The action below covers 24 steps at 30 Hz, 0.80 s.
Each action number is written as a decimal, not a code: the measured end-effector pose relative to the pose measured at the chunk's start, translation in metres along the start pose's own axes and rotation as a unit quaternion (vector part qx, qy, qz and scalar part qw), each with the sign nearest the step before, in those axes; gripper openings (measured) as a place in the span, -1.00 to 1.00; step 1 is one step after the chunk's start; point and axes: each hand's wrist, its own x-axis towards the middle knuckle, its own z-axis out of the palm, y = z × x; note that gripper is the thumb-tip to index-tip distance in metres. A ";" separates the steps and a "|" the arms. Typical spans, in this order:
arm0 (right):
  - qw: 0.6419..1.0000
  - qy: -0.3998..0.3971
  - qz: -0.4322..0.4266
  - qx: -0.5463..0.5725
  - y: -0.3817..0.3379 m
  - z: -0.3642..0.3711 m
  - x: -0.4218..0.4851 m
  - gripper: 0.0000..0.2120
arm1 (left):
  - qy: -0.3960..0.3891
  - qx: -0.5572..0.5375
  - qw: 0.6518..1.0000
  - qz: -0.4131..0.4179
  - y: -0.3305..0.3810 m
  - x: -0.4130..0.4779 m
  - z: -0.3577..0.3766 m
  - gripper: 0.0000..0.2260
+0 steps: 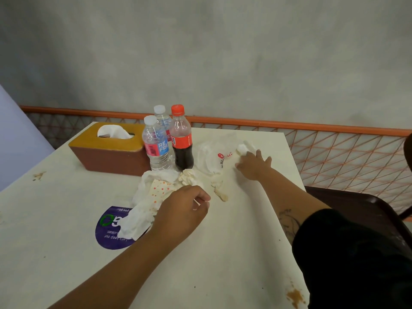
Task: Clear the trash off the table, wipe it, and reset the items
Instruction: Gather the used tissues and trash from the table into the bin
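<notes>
Stained white table (pixel 234 253), trash not yet cleared. Right of cola bottle (pixel 181 139), right hand (pixel 254 165) rests spread fingers on tissue wad (pixel 244 147) to gather it. In front of the bottle, left hand (pixel 181 211) curls beside crumpled wrapper (pixel 148 201); can't tell if it's gripping it.

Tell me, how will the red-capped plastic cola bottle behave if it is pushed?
The red-capped plastic cola bottle is tall and narrow, so a push near its cap would probably tip it. Dark liquid shows only in its lower part, so it likely feels fairly light.
</notes>
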 end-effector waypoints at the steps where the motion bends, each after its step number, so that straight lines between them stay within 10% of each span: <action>1: 1.000 0.006 -0.004 -0.005 0.000 0.002 0.000 -0.56 | 0.001 -0.002 1.000 -0.001 -0.001 0.000 -0.001 -0.92; 10: 0.986 0.098 -0.015 0.136 -0.006 -0.012 -0.029 -0.65 | 0.009 -0.025 1.000 -0.016 0.007 -0.005 -0.004 -0.93; 16: 0.907 0.220 0.010 0.359 -0.014 -0.036 -0.072 -0.80 | 0.016 -0.063 0.997 -0.037 0.016 -0.012 -0.011 -0.93; 24: 0.794 0.132 0.008 0.593 -0.055 -0.064 -0.157 -0.84 | 0.031 -0.276 0.952 -0.125 0.032 -0.014 -0.021 -0.69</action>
